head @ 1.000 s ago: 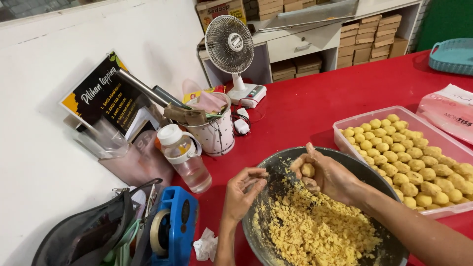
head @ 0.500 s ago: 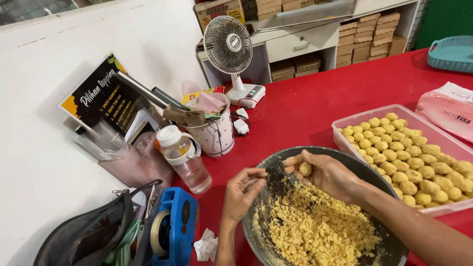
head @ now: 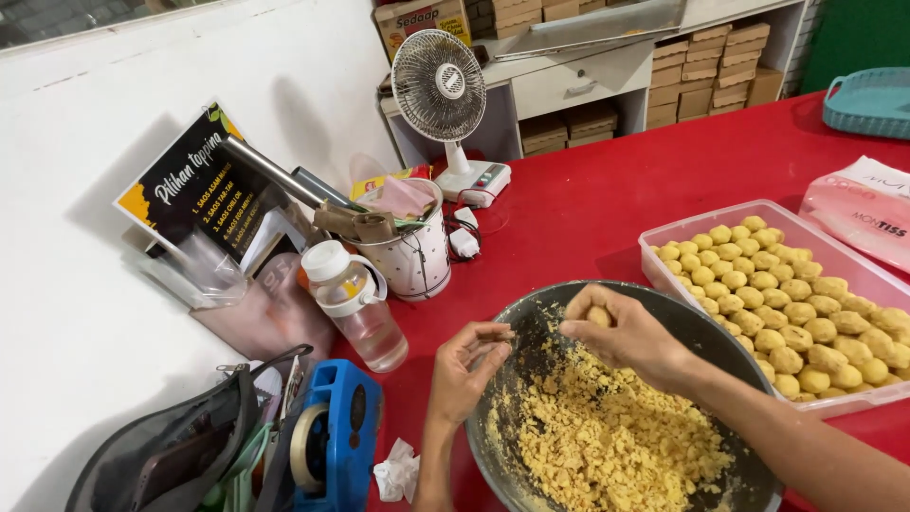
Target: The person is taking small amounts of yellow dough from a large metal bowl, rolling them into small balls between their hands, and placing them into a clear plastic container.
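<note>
A dark metal bowl (head: 730, 356) on the red table holds crumbly yellow dough (head: 611, 436). My right hand (head: 630, 337) hovers over the bowl's far side, fingers curled around a small yellow dough ball (head: 597, 316). My left hand (head: 464, 370) is at the bowl's left rim, fingertips pinched on a small dark utensil (head: 495, 334). To the right stands a clear plastic tray (head: 806, 237) filled with several rolled yellow dough balls (head: 777, 303).
A water bottle (head: 355, 303), a white perforated cup of odds and ends (head: 417, 256), a blue tape dispenser (head: 332, 441) and a grey pouch (head: 161, 455) crowd the left. A small fan (head: 441, 90), pink tissue pack (head: 867, 213) and teal tray (head: 867, 104) stand farther back.
My right hand has kept turning the small dough ball over the bowl. The left hand has lifted slightly off the dough toward the rim, still pinching the utensil.
</note>
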